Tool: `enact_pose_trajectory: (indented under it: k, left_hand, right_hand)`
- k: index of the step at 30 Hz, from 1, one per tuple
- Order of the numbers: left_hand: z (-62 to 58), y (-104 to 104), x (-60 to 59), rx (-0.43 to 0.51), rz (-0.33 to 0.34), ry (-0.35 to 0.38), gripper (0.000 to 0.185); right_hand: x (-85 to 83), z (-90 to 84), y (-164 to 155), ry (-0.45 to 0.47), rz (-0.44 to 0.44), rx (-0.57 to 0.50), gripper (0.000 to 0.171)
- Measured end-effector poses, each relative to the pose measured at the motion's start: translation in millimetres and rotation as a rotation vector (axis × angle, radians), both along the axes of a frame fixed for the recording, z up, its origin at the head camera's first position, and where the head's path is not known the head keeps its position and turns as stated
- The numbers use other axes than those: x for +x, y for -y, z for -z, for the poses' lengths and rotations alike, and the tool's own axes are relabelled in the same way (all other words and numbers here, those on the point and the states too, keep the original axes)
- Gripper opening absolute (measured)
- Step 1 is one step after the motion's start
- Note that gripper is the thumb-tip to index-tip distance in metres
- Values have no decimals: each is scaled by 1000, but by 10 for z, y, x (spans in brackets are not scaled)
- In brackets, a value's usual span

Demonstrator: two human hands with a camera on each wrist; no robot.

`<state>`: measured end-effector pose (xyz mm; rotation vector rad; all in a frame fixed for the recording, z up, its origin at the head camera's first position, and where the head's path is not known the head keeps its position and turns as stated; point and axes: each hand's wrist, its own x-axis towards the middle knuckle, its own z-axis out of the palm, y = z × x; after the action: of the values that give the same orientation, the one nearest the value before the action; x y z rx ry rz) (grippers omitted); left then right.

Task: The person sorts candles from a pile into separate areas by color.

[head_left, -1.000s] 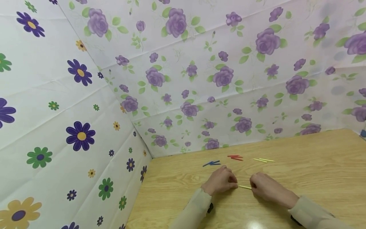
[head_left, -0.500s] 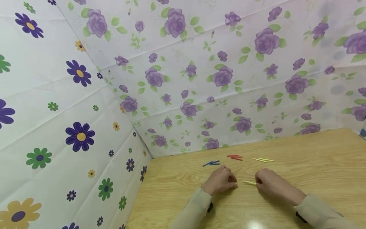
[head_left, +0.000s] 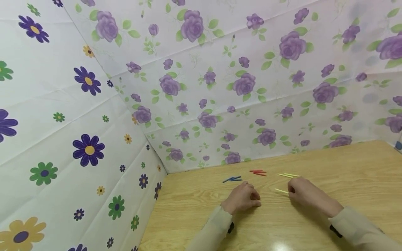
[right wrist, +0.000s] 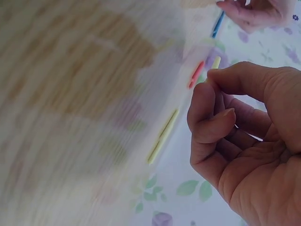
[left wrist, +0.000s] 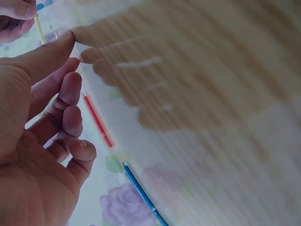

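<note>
Sliding away from us now, our right hand [head_left: 306, 196] has carried the yellow stick [head_left: 281, 191] up the tabletop [head_left: 345, 174] since a second ago, when both hands met over it; it now sits near the yellow pair [head_left: 289, 175] at the far edge. Thumb and forefinger pinch one end of that stick, the other fingers [right wrist: 211, 125] curled in behind, and the free end points left, just above the wood. So we judge the stick is headed for its matching colour group.

Our left hand [head_left: 242, 198] has not budged. It rests on the tabletop, fingers [left wrist: 70, 122] loosely curled, and the wrist view shows nothing in the palm.

Further back lie the red sticks [head_left: 258, 172] in the middle and the blue sticks [head_left: 231, 179] to the left, each colour apart from the others. No containers on view, only loose piles against the flowered backdrop [head_left: 201, 87].
</note>
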<state>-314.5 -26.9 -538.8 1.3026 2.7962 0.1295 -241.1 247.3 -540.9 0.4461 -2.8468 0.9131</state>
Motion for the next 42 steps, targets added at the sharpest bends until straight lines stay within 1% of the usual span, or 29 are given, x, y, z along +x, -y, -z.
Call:
enact_pose_trajectory:
  k: [5,11,19,23,27,31,33,36,38,42]
  left_hand:
    - [20,8,-3,8,3,7,17]
    - [40,9,-15,9,10,6,17]
    - [49,5,-26,18,16,7,17]
    - [40,7,-30,21,22,7,16]
    - [20,8,-31,21,26,5,15]
    - [17,18,-38,30,42,4,15]
    - [18,23,-42,33,51,5,15]
    - [23,29,-44,34,50,10,16]
    - [30,32,-47,34,45,16,16]
    - [39,31,-51,34,36,22,16]
  right_hand:
    - [-43,37,-92,-40,6,17,28]
    - [-103,79,-211,-14,22,-5,27]
    - [-191,132,-354,14,51,-1,23]
    - [-231,147,-397,27,57,-9,23]
    - [-281,156,-427,17,54,-12,23]
    - [-332,167,-451,27,57,-2,27]
    - [-361,177,-460,50,60,-1,33]
    - [-398,193,-475,45,54,6,37]
    - [-417,198,-484,35,50,12,37]
    - [-436,192,-497,14,41,22,29]
